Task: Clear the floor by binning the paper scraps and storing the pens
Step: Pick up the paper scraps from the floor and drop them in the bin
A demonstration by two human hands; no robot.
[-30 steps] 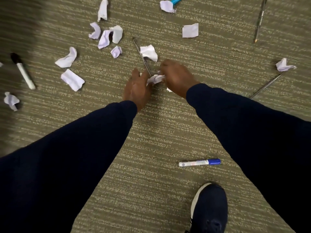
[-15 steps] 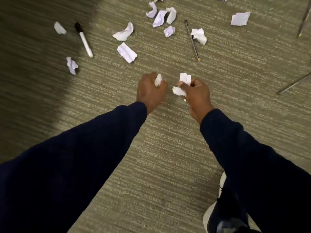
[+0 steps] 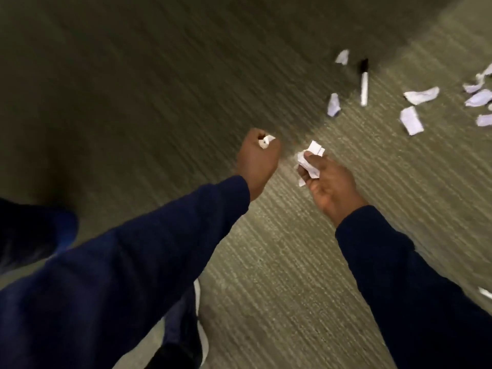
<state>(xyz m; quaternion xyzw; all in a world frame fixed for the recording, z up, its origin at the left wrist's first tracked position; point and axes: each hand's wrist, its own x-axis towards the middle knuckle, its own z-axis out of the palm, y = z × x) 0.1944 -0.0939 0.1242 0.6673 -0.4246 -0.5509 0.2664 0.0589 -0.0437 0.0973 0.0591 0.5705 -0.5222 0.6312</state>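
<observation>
Left hand (image 3: 257,158) is making a fist, gripping one small paper scrap (image 3: 266,141) that is poking out at the top of the knuckles. Right hand (image 3: 331,182) is sitting just beside it, palm turned partly up, thumb and fingers pinching a crumpled wad (image 3: 310,159) of white paper. Both hands are hovering above the carpet floor (image 3: 266,249), not touching it. Dark blue sleeves (image 3: 399,262) are covering both arms.

Loose items are lying on the floor beyond and to the right of the right hand:
- A white marker (image 3: 364,83) with a black cap, cap end pointing away from the hand.
- A far scrap (image 3: 342,57) lying near the cap, and a near scrap (image 3: 333,104) just beside the marker's other end.
- Further right, a flat folded piece (image 3: 411,120) and a curled piece (image 3: 422,95) lying near each other.
- A cluster of pieces (image 3: 479,98) running off the right frame edge.
- One sliver (image 3: 484,292) showing at the right edge, beside the right forearm.

Under the left forearm a shoe (image 3: 199,315) with a white sole edge is showing. The frame is motion-blurred, and the floor left of the left hand is sitting in shadow.
</observation>
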